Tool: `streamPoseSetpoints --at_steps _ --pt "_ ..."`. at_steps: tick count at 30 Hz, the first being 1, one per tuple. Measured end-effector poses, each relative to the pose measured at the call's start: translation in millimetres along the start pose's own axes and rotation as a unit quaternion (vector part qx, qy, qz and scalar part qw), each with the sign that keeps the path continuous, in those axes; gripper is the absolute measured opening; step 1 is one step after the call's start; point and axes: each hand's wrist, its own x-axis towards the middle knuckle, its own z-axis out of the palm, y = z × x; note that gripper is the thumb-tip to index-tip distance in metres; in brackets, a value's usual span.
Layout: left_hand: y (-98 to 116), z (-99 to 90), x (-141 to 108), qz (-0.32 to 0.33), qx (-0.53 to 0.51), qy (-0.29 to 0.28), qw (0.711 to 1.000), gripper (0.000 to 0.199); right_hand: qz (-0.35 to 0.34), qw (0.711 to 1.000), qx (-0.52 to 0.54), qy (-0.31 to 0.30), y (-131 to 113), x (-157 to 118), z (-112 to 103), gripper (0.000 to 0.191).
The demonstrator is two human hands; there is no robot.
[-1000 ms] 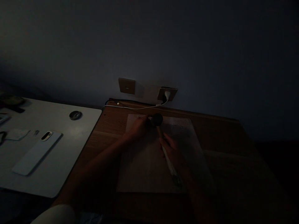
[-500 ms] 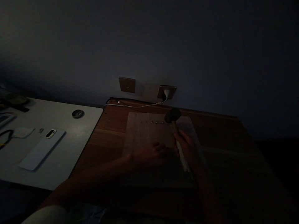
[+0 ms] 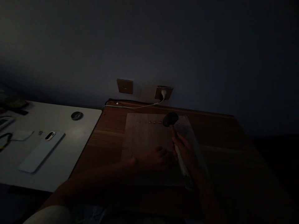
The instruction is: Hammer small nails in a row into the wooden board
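My right hand [image 3: 185,151] is wrapped round the pale handle of a dark-headed mallet [image 3: 170,119], whose head is over the far part of a thin light board [image 3: 140,137]. A row of small shiny nails [image 3: 154,122] stands near the board's far edge, left of the mallet head. Over the board's nearer part, my left hand [image 3: 157,158] has its fingers curled together, close to the handle; whether they hold anything is too dark to tell.
The board lies on a brown wooden table [image 3: 107,133]. A white table [image 3: 70,149] adjoins on the left, with a phone [image 3: 42,152] and a tape roll [image 3: 77,115]. Behind are a wall socket with a plug [image 3: 163,92] and a white cable [image 3: 135,107].
My left hand has come slightly nearer and to the right. The mallet head sits slightly lower, with my right hand still round its handle. The whole view has shifted a little.
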Motion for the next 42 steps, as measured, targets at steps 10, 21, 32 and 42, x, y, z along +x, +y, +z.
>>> streamPoseSetpoints --at_steps 10,21,32,42 --pt "-69.9 -9.0 -35.1 -0.22 -0.215 0.097 0.946 0.019 0.007 1.0 0.005 -0.016 -3.8 5.4 9.9 0.04" --pt "-133.4 14.8 -51.7 -0.436 -0.23 0.143 0.858 0.019 0.027 0.999 0.012 -0.028 -6.1 9.2 24.4 0.042" --pt "-134.0 18.0 -48.0 -0.416 -0.198 0.14 0.876 0.022 -0.002 0.996 -0.006 -0.085 -5.6 20.8 37.9 0.035" --pt "-134.4 17.5 -47.7 -0.418 -0.209 0.126 0.875 0.023 -0.007 0.995 -0.008 -0.096 -6.5 23.5 48.2 0.036"
